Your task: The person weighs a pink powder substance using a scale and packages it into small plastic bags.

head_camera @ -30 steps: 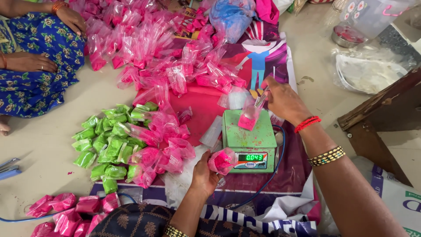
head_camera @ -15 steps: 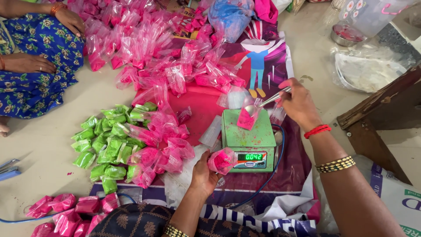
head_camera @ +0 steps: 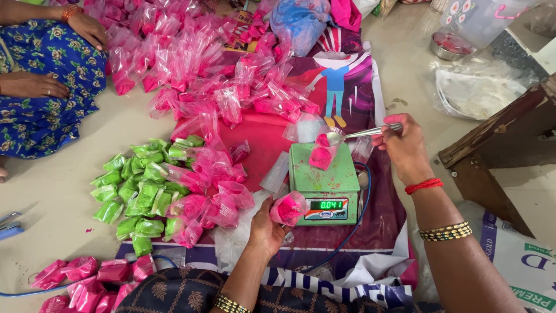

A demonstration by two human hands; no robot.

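Green digital scale (head_camera: pixel 324 179): powder-stained platform, lit display. 
Right hand (head_camera: pixel 405 145): fingers pinched on a metal spoon (head_camera: pixel 362 134), bowl over an open pink-powder packet (head_camera: pixel 321 154) standing on the platform. 
Left hand (head_camera: pixel 267 226): clasping a filled pink packet (head_camera: pixel 288 208) beside the scale's front; contents blurred.
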